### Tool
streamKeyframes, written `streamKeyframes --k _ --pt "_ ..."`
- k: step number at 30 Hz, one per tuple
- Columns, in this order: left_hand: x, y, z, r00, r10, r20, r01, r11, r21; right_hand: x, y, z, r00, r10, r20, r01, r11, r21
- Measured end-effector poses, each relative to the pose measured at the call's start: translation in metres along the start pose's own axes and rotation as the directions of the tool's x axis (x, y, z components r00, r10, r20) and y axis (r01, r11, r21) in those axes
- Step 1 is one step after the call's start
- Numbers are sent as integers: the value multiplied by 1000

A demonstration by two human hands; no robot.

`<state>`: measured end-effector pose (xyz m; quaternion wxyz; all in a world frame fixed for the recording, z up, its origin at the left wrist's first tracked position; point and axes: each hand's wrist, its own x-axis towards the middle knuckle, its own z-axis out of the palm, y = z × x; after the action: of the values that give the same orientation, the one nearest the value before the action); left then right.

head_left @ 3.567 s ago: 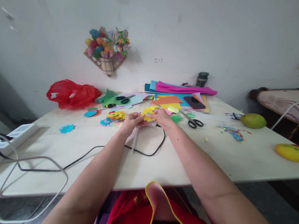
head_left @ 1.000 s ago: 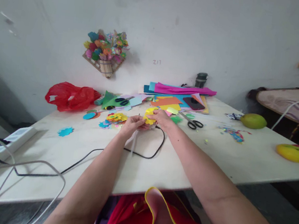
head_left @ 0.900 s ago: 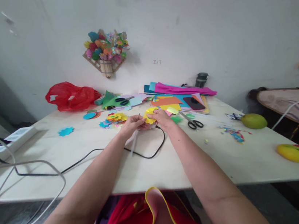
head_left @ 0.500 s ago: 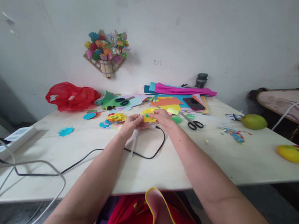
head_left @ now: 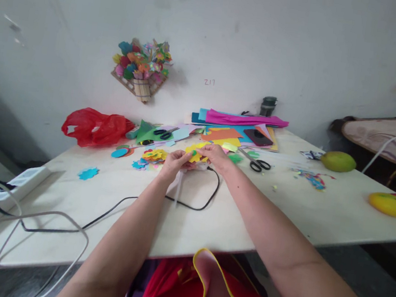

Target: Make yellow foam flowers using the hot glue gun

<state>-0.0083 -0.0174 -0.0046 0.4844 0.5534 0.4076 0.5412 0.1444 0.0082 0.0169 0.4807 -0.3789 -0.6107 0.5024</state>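
Head view, centre: pinched in left hand [head_left: 176, 163] and right hand [head_left: 218, 157] fingers, the flower [head_left: 201, 152] now spreads wider, yellow with green spot.

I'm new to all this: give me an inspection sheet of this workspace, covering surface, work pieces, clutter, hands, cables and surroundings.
Surface: white table, small colourful scraps towards the right.
Work pieces: yellow flower cut-out with a green spot; piled cut-outs to its left.
Clutter: red bag, black-handled scissors, second scissors, dark phone, two fruits.
Hands: left hand and right hand both grip the yellow flower cut-out.
Cables: black cable runs across the table; pale cable loops past the front edge.
Surroundings: flower arrangement on the wall.
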Motion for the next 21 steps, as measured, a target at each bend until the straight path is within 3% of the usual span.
streamKeyframes --k 13,21 --pt "3 -2 0 999 32 -31 -32 999 -10 -1 0 3 1000 -17 -22 17 1000 -20" --pt "5 -3 -3 992 64 -108 -65 998 1 5 10 1 999 -10 37 11 1000 -19"
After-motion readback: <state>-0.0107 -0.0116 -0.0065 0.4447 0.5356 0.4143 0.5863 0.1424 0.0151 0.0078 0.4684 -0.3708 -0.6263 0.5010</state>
